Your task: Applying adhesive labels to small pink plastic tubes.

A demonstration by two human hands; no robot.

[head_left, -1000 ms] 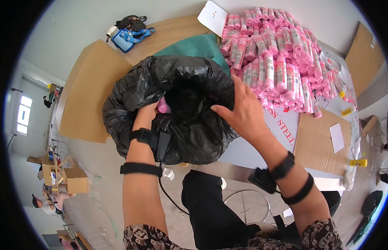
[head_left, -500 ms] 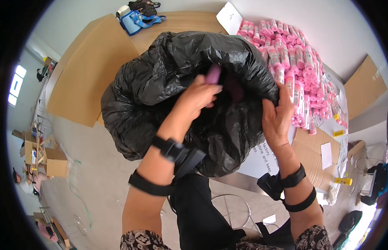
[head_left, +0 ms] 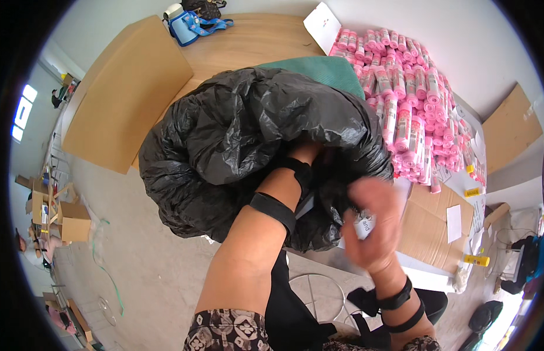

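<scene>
You seem to be arranging something inside the black plastic bag (head_left: 272,111), which is bulging left of the heaped pink rolls (head_left: 403,128). Your left hand (head_left: 308,151) is disappearing into its mouth, so you cannot tell its grip. Your right hand (head_left: 382,225), blurred, is showing open beside it; steadying the rim is probably called for. The rolls are bearing printed labels, too small for reading.

Black bag (head_left: 231,131): one. Blue bottle (head_left: 182,29): one. Pink rolls (head_left: 403,130): dozens, overlapping, exact count unclear.
</scene>
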